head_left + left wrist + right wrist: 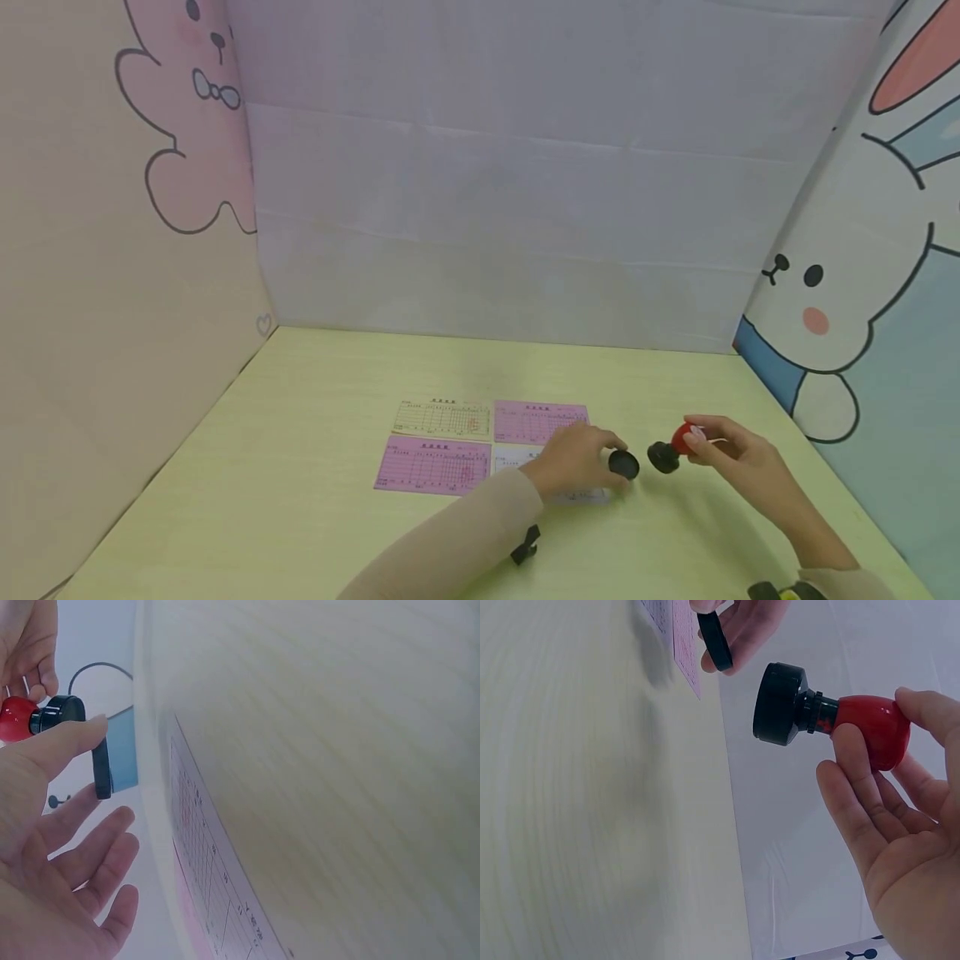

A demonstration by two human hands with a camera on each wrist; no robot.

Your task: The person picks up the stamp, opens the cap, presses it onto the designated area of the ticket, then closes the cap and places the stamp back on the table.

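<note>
In the head view my left hand [570, 460] pinches a round black cap [624, 465] by its edge, between thumb and finger, above the right side of the slips. My right hand [738, 462] holds a stamp [870, 731] by its rounded red handle. The stamp's wide black head [778, 703] points toward the cap, with a gap between the two. Both are raised off the table. In the left wrist view the cap [102, 769] stands edge-on, the other fingers spread below it. Under the left hand lies a white printed slip [513, 455], partly hidden.
Beside the white slip lie a yellow slip [442, 419], a pink slip [536, 419] and another pink slip [433, 465], forming a block on the pale yellow table [285, 450]. A white sheet [487, 208] rises behind, with cartoon-printed panels at both sides.
</note>
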